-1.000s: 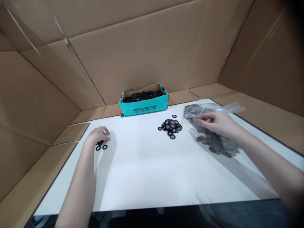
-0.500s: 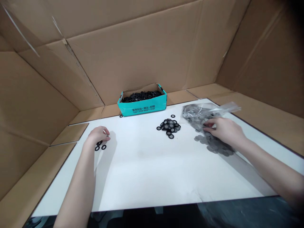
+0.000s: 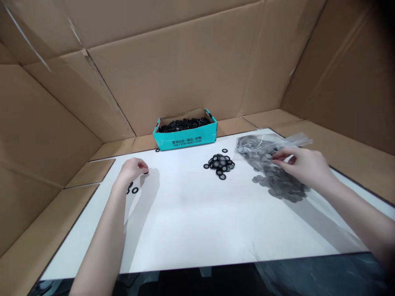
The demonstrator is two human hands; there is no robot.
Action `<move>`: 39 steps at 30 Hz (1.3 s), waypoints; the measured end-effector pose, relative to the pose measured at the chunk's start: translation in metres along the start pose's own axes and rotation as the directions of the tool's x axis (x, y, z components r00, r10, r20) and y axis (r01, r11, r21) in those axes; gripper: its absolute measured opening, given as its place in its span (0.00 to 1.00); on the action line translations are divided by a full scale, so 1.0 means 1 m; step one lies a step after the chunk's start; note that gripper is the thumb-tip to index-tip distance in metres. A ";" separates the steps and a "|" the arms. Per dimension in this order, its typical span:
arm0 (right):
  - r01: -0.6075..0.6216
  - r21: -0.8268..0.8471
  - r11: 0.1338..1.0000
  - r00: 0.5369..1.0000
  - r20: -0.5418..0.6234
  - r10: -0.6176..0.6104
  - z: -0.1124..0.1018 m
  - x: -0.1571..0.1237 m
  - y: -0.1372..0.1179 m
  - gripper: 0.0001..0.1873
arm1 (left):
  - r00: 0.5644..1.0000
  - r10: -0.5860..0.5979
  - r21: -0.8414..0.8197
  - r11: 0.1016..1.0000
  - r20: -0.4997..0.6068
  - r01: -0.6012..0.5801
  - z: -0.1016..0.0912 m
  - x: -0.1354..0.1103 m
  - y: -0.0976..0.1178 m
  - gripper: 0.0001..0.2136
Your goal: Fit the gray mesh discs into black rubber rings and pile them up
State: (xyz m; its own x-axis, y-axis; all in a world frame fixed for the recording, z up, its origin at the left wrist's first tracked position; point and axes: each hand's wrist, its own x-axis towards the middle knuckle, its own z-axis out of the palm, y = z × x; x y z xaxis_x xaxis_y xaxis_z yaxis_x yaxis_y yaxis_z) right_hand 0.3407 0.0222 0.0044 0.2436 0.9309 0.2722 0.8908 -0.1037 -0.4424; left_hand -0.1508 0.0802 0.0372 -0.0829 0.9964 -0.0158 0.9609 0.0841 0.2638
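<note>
My left hand (image 3: pixel 132 169) hovers over the white board (image 3: pixel 191 222) at the left, fingers curled and pinched on a small black ring. A few more black rings (image 3: pixel 133 189) lie just below it. My right hand (image 3: pixel 304 166) rests on a clear plastic bag (image 3: pixel 262 148) of grey discs at the right, thumb and fingertips pinched together; what they hold is too small to make out. Grey discs (image 3: pixel 277 187) have spilled from the bag onto the board. A small pile of black rings with mesh centres (image 3: pixel 220 163) lies between my hands.
A teal cardboard box (image 3: pixel 185 137) full of black rings stands at the back edge of the board. Brown cardboard walls (image 3: pixel 185 61) close in the back and both sides. A dark edge (image 3: pixel 216 279) runs along the front.
My left hand has risen slightly and shifted right, away from the rings on the board. My right hand has lifted off the disc pile toward the bag's opening.
</note>
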 end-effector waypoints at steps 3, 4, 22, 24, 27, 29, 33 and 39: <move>-0.002 0.013 1.000 0.999 -0.048 0.003 -0.011 -0.004 -0.011 0.05 | 0.994 0.106 -0.127 0.986 -0.041 -0.110 0.003 -0.005 0.017 0.10; 0.000 0.003 1.000 0.998 -0.055 0.000 -0.013 -0.005 -0.014 0.05 | 0.989 0.141 -0.201 0.968 -0.048 -0.148 0.004 -0.008 0.024 0.10; 0.166 0.675 0.719 0.805 0.329 -0.494 0.036 -0.022 -0.125 0.12 | 0.939 0.343 -0.895 0.425 0.022 -0.134 0.065 -0.068 0.124 0.10; 0.150 0.712 0.686 0.802 0.319 -0.506 0.049 -0.023 -0.134 0.10 | 0.947 0.320 -0.929 0.355 0.018 -0.103 0.071 -0.073 0.125 0.12; 0.127 0.752 0.647 0.815 0.292 -0.500 0.062 -0.027 -0.138 0.07 | 0.942 0.333 -0.953 0.295 0.039 -0.065 0.074 -0.078 0.125 0.13; 0.109 0.772 0.626 0.814 0.292 -0.502 0.068 -0.031 -0.136 0.06 | 0.935 0.352 -0.962 0.269 0.045 -0.055 0.076 -0.080 0.125 0.14; 0.115 0.785 0.608 0.822 0.269 -0.503 0.073 -0.037 -0.129 0.07 | 0.924 0.380 -0.961 0.267 0.040 -0.068 0.082 -0.083 0.126 0.16; 0.157 0.771 0.617 0.868 0.190 -0.459 0.075 -0.041 -0.127 0.10 | 0.925 0.379 -0.960 0.262 0.010 -0.097 0.085 -0.085 0.127 0.16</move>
State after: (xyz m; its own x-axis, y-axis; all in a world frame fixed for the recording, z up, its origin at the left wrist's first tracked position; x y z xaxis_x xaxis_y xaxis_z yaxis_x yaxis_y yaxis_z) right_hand 0.1885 0.0232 -0.0144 -0.2701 0.9223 0.2765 0.2926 0.3522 -0.8890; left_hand 0.0010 0.0068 -0.0103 0.2906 0.9538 0.0756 0.0061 -0.0809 0.9967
